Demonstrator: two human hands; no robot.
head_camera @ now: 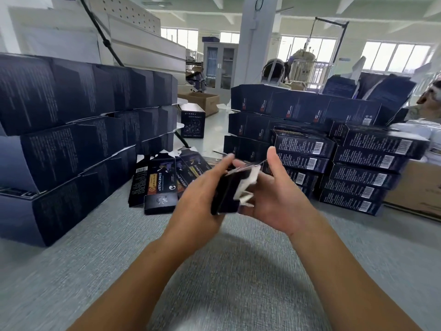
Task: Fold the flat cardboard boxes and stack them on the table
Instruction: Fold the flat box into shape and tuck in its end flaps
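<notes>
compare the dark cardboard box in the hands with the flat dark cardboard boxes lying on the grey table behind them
The held dark cardboard box is up in the air between the left hand and right hand; the flat dark cardboard boxes lie on the grey table. The held box is partly opened, with white flaps showing; the flat boxes are pressed flat, printed faces up. Both are dark printed card.

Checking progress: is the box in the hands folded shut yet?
Not yet: the box is open-ended, white flaps sticking out.
</notes>
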